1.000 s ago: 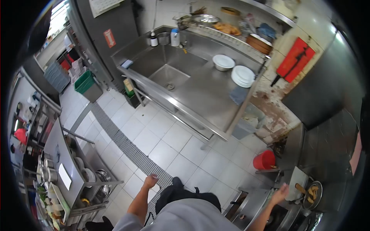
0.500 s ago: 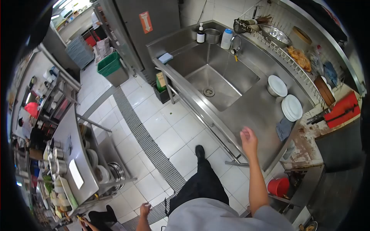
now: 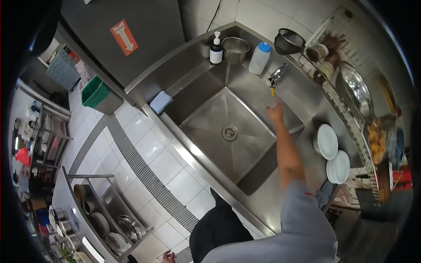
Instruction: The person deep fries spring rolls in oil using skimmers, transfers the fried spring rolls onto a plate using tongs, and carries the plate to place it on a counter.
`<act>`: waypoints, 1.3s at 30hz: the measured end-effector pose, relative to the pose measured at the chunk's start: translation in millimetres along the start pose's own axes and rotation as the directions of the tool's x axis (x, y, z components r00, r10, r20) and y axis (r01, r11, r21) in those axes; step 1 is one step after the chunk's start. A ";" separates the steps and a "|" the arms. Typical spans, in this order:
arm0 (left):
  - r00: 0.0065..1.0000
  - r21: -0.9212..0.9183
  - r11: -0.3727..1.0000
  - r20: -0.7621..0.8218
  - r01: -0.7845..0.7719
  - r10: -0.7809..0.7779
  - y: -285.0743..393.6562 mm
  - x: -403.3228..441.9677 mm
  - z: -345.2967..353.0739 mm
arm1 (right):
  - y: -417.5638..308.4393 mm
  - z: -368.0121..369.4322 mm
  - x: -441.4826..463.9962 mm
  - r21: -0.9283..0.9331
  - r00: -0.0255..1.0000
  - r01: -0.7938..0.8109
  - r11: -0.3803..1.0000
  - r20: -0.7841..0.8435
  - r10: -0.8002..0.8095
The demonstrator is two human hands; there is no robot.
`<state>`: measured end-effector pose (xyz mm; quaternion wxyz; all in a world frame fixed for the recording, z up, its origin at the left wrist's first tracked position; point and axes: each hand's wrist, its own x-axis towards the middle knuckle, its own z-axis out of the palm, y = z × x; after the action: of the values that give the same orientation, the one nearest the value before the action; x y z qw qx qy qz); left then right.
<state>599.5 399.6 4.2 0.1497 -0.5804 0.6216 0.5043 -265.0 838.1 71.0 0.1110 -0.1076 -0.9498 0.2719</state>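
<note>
The right hand (image 3: 275, 111) is stretched over the sink (image 3: 199, 118), blurred but with fingers seemingly parted and nothing visible between them. Just beyond its fingertips, apart from them, is the faucet (image 3: 276, 75) on the sink's back ledge, its long axis slanting forward so the yellow tip (image 3: 272, 91) points toward that hand. The left hand (image 3: 168, 257), low at the frame's edge, is much farther off; its grip I cannot tell. Past the faucet stands a blue-capped bottle (image 3: 259, 60).

White-tiled floor (image 3: 164, 161), grated drain strip (image 3: 147, 172); tiled wall (image 3: 258, 17), dark panel (image 3: 155, 39).
</note>
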 end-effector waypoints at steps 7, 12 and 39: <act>0.982 0.016 0.983 -0.032 -0.185 0.185 166.6 -16.3 37.1 | -17.0 23.3 73.4 -0.177 0.999 -0.045 0.983 -0.011 0.044; 0.967 0.118 0.960 0.051 -0.254 0.249 169.1 -4.2 58.0 | -18.2 3.1 73.3 -0.154 0.982 -0.097 0.983 0.148 0.120; 0.945 0.175 0.969 -0.247 -0.173 0.213 184.6 0.5 31.0 | 22.3 72.5 -157.6 0.000 0.634 0.410 0.912 0.719 -0.285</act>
<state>425.9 390.4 73.6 0.0590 -0.5654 0.7263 0.3863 -131.1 779.2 -25.0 -0.2192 0.1814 -0.9403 0.1866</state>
